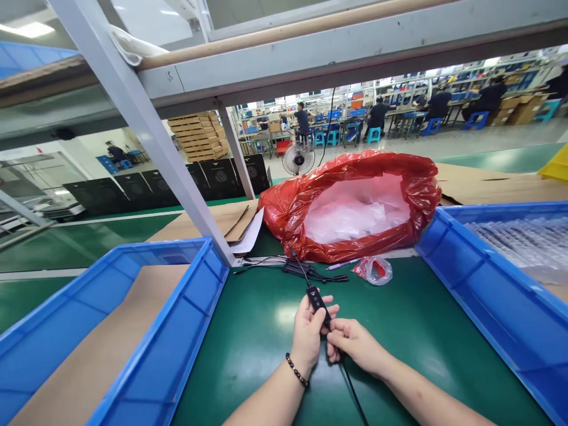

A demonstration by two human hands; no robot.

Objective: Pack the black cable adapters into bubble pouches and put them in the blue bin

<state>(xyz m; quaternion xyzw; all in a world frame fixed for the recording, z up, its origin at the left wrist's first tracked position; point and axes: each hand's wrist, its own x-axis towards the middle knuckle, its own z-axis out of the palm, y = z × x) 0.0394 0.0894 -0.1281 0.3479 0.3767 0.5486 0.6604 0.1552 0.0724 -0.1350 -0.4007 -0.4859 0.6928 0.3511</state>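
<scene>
A small black in-line controller (316, 300) with a few pale marks on its face lies in my left hand (307, 331), the thumb pressed along its side. My right hand (355, 343) pinches the black cable (354, 390) where it leaves the controller's lower end. From there the cable runs down toward me. Another stretch of cable leads from the controller's top toward the red bag. Beyond my hands, a bundle of similar black controllers and cables (302, 269) rests on the green table (248, 337).
A red plastic bag (284, 219) of clear packaging stands behind the cables. Near it lie a pen (341, 265) and a small clear bag with red pieces (375, 270). Blue bins flank me: a cardboard-lined left bin (151, 331) and a right bin (483, 296) holding wrapped items.
</scene>
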